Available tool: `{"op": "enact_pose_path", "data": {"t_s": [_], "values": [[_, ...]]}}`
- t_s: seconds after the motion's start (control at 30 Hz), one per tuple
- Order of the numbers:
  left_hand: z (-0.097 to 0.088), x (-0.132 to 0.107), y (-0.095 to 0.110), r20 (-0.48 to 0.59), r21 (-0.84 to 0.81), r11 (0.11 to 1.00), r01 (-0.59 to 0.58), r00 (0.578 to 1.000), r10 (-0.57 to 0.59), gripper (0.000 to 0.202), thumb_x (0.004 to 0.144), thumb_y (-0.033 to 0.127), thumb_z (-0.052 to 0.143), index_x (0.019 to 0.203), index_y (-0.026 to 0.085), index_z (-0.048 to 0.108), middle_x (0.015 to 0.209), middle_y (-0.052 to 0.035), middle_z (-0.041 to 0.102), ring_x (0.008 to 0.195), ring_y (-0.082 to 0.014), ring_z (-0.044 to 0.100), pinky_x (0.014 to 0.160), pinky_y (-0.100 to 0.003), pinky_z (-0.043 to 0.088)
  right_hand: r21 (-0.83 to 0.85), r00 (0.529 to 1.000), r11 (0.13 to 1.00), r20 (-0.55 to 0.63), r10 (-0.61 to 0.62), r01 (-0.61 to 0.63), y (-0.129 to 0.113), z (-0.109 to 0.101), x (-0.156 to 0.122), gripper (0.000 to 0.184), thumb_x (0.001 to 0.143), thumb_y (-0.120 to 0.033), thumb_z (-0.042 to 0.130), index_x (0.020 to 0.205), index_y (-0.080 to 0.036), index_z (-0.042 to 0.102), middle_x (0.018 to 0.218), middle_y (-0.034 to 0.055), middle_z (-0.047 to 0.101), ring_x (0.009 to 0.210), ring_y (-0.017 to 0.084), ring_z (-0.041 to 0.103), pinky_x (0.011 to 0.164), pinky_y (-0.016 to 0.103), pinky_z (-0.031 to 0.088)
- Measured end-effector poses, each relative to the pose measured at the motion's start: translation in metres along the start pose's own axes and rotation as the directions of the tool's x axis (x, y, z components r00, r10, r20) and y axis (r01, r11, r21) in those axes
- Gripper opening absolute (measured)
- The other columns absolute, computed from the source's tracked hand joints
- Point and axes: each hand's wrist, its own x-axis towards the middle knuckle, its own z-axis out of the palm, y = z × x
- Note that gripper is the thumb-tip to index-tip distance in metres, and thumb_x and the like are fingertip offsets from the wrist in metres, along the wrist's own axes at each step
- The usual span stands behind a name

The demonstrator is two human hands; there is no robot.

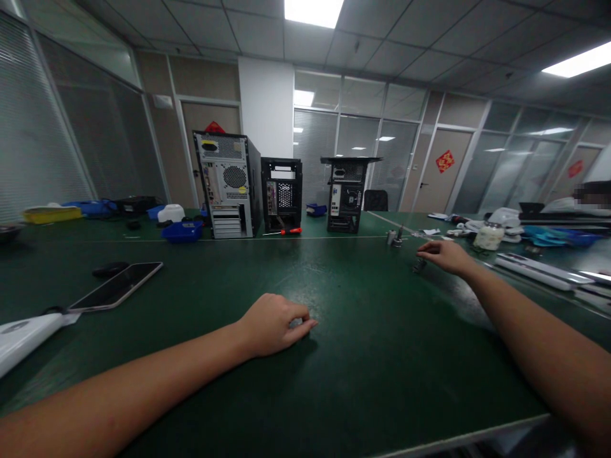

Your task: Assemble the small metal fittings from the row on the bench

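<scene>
Head view: right hand (443, 256) is stretched far forward over the green bench (363, 356), fingers loosely curled and just touching a small dark metal part (419, 264) lying ahead and to the right (too small to judge its long axis). Left hand (274, 324) rests near, knuckles bent, fingertips pinched on the bench, apparently holding nothing, well apart from the part, so the right is nearer.

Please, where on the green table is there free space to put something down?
Bare green mat lies between the left hand and right hand, and behind them up to the computer cases. Crowded: the far right near the jar, and the left by the phone.
</scene>
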Motion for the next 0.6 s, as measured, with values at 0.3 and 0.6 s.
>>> {"op": "enact_pose_path", "data": {"t_s": [0.3,0.6], "values": [[0.0,0.001,0.002,0.0,-0.008,1.0,0.002,1.0,-0.002,0.037,0.104,0.043,0.049,0.088,0.02,0.073,0.066,-0.0004,0.067,0.058,-0.0146,0.063,0.059,-0.024,0.042,0.028,0.998,0.998,0.032,0.058,-0.058,-0.002,-0.001,-0.003,0.04,0.08,-0.054,0.064,0.098,-0.02,0.074,0.097,0.0079,0.079,0.093,0.027,0.072,0.083,0.035,0.051],[-0.004,-0.001,0.003,0.009,0.009,1.0,-0.003,1.0,0.003,0.036,0.104,0.042,0.049,0.089,0.02,0.073,0.066,-0.0004,0.067,0.059,-0.015,0.063,0.06,-0.025,0.044,-0.112,0.999,0.993,-0.017,0.039,-0.04,-0.008,-0.011,-0.006,0.03,0.08,-0.051,0.065,0.09,-0.024,0.076,0.094,0.0083,0.078,0.092,0.03,0.071,0.083,0.041,0.052]]}}
